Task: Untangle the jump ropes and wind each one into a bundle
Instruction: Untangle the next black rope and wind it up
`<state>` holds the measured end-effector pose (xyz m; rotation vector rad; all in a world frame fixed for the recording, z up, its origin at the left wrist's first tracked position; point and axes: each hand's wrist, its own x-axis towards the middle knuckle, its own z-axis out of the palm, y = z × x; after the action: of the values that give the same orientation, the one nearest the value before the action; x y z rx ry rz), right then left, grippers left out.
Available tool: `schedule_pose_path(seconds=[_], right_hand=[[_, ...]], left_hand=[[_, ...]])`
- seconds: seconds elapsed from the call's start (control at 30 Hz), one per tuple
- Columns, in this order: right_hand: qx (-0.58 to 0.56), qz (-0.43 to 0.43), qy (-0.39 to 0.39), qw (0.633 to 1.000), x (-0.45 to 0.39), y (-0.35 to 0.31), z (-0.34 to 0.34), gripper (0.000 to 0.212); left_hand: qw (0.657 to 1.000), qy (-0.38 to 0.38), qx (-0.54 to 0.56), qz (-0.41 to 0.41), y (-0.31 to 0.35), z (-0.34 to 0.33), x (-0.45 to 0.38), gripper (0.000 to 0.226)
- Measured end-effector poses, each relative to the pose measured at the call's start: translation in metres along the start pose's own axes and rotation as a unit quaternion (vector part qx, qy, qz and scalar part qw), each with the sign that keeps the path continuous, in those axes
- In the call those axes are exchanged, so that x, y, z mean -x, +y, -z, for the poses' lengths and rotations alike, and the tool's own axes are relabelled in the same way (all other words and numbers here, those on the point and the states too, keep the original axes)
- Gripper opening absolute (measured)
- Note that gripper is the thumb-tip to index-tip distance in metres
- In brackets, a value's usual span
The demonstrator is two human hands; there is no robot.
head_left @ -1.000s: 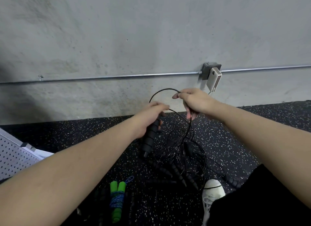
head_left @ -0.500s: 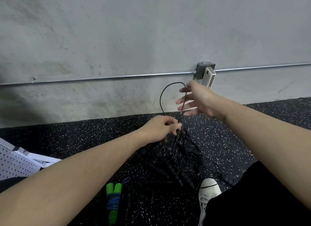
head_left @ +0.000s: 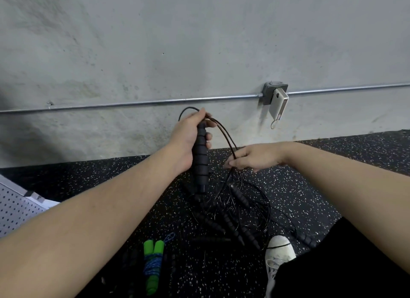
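Black ribbed foam handle sits in the left hand, fingers curled round its top half. Its long axis runs nearly vertical, butt end pointing down at the floor, cord end up. Thin black cord arcs off the top over to the right hand, which pinches the strands lower down. Below both, the tangled pile of black ropes lies on the floor, with a wound green-handled rope lying nearby and a white shoe.

Left hand raised, gripping; right hand pinching.
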<state>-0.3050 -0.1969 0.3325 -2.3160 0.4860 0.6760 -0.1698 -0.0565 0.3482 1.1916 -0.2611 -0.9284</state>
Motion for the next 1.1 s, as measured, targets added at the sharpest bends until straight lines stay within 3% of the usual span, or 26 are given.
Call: schedule_pose_path(seconds=[0.2,0.33,0.43,0.53,0.67,0.77,0.93,1.0,1.1], right_hand=[[-0.066,0.022,0.135,0.988,0.001,-0.001,0.008,0.028],[-0.145,0.032,0.198,0.969,-0.001,-0.008,0.009,0.030],[-0.196,0.028,0.244,0.949,-0.002,-0.014,0.013,0.031],[-0.233,0.039,0.286,0.929,-0.008,-0.013,0.017,0.033],[-0.307,0.041,0.333,0.891,-0.012,-0.010,0.022,0.037],[-0.382,0.047,0.313,0.868,-0.007,-0.014,0.022,0.038],[-0.438,0.057,0.266,0.857,0.000,-0.018,0.022,0.040],[-0.444,0.038,0.246,0.861,0.001,-0.014,0.021,0.056],[-0.330,-0.007,0.210,0.920,0.003,-0.006,0.018,0.075]], left_hand=[[0.994,0.111,0.016,0.019,0.000,0.025,-0.009,0.021],[0.992,0.111,-0.052,0.044,-0.009,0.031,-0.010,0.017],[0.988,0.062,-0.135,0.049,-0.020,0.024,-0.004,0.011],[0.968,-0.035,-0.248,0.031,-0.035,0.016,0.003,0.012],[0.878,-0.174,-0.445,-0.001,-0.054,0.005,0.012,0.018],[0.844,-0.211,-0.492,-0.004,-0.069,0.001,0.014,0.025],[0.818,-0.202,-0.534,-0.070,-0.075,0.000,0.011,0.034],[0.825,-0.185,-0.527,-0.087,-0.073,-0.003,0.013,0.038],[0.870,-0.146,-0.465,-0.069,-0.066,-0.006,0.014,0.036]])
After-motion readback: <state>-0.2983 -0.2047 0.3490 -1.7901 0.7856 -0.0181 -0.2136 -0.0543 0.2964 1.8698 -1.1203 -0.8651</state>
